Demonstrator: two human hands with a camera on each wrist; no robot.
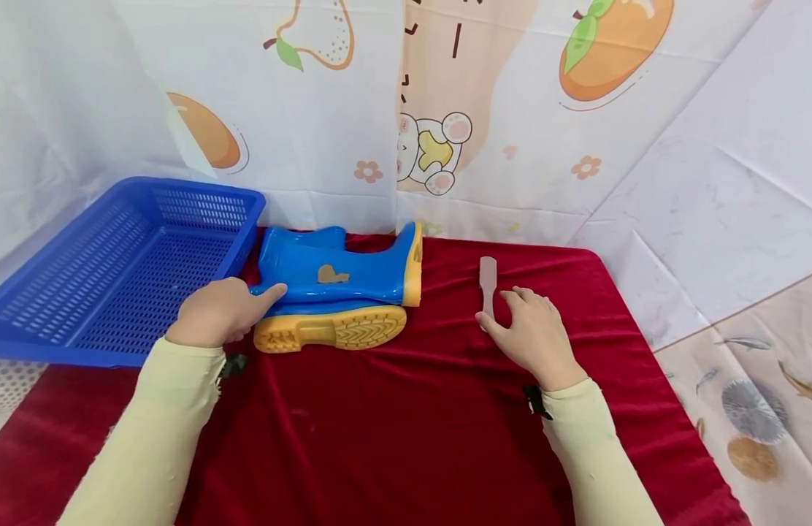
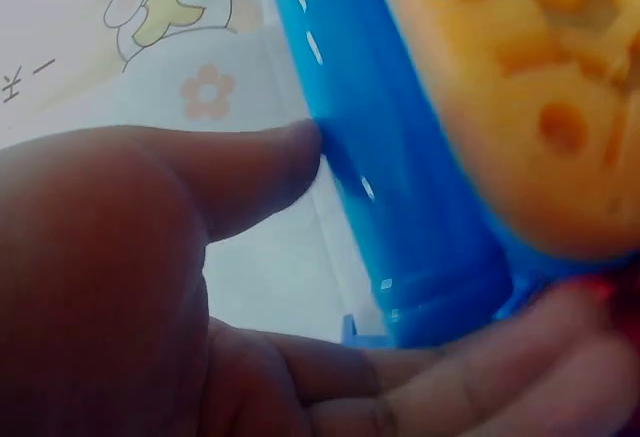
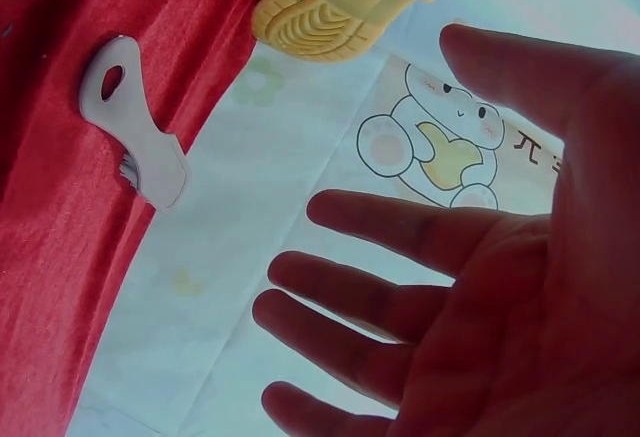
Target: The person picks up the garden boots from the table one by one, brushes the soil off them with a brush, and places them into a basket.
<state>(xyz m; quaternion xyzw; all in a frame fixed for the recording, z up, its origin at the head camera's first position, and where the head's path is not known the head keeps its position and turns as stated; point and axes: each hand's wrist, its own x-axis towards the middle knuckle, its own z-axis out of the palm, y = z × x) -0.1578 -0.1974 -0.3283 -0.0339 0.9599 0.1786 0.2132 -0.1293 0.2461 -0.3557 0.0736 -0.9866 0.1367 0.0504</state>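
A pair of blue rain boots point(image 1: 373, 274) with yellow soles point(image 1: 330, 330) lies on the red cloth, and one shaft carries a brown patch point(image 1: 327, 275). My left hand point(image 1: 222, 307) is at their left end, its thumb against a blue shaft point(image 2: 390, 157) and its straight fingers along the shaft's end. A light-coloured brush point(image 1: 488, 276) lies to the right of the boots. The right wrist view shows the brush's point(image 3: 145, 137) holed handle and a few bristles. My right hand point(image 1: 534, 332) hovers beside the handle with fingers spread, holding nothing.
A blue plastic basket point(image 1: 248, 252) with slotted walls stands left of the boots. Behind the table hangs a white curtain point(image 1: 301, 131) printed with fruit and a cartoon animal. The red tablecloth point(image 1: 380, 438) stretches across the table's front.
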